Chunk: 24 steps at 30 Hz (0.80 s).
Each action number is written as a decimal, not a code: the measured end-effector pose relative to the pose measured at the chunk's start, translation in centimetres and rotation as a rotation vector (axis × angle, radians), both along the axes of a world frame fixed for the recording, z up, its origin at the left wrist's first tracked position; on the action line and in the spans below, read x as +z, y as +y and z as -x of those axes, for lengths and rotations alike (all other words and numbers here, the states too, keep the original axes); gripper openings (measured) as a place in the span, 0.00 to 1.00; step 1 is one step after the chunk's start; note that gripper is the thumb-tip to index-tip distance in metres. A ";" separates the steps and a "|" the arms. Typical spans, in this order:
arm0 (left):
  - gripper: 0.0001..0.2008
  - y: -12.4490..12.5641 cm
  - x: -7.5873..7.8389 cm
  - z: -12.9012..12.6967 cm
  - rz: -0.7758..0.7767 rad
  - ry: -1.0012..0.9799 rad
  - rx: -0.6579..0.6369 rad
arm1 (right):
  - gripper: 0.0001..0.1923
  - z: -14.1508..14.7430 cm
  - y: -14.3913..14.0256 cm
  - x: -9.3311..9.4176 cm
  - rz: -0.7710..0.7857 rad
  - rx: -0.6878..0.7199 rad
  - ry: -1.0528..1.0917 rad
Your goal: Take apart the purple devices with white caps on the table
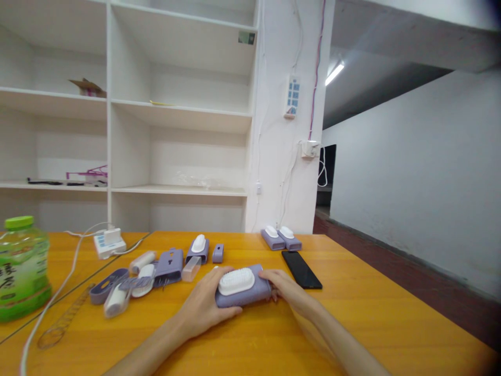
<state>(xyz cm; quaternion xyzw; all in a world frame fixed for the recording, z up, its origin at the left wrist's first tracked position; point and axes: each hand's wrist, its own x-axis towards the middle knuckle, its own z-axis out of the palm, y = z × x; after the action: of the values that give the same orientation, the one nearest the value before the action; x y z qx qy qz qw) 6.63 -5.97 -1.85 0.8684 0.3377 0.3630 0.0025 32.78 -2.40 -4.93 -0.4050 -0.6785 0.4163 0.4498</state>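
Just above the table, or resting on it, is a purple plastic housing (pixel 260 292) with a white oval piece (pixel 236 281) on its upper face; the white piece has a bumpy, bristle-like top. My left hand (pixel 203 302) grips its left end, thumb along the near side and fingers behind. At the right end my right hand (pixel 285 288) has its thumb on the top edge and its other fingers curled at the end, partly hidden. Behind my left hand lie a clear plastic box (pixel 191 268), a purple housing with a white top (pixel 198 249) and a small purple part (pixel 218 253).
Further left are an open purple shell (pixel 169 267), a purple ring (pixel 108 285) and white cylinders (pixel 116 302). A green-capped jar (pixel 23 271), a power strip (pixel 109 242) and a wire coil (pixel 64 318) stand beyond. Two similar housings (pixel 273 239) and a black phone (pixel 301 269) lie right.
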 end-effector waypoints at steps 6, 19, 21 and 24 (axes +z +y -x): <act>0.40 0.3 -0.3 0.4 0.055 0.054 -0.010 | 0.16 -0.5 -0.9 0.6 0.082 0.091 0.036; 0.42 0.8 -0.7 0.5 0.032 0.068 0.002 | 0.21 -0.4 -1.4 0.9 0.138 0.014 -0.093; 0.41 1.0 -0.7 0.5 0.039 0.057 -0.004 | 0.21 -0.3 -1.3 1.0 0.176 0.001 -0.088; 0.41 1.3 -0.8 0.6 0.064 0.043 -0.011 | 0.19 -0.4 -1.2 1.3 0.265 0.012 -0.065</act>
<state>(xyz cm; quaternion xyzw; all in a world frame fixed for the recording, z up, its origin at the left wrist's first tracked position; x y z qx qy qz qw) 6.05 -4.72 -2.67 0.8773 0.3446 0.3332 0.0250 33.18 -3.64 -3.64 -0.4699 -0.6344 0.4916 0.3676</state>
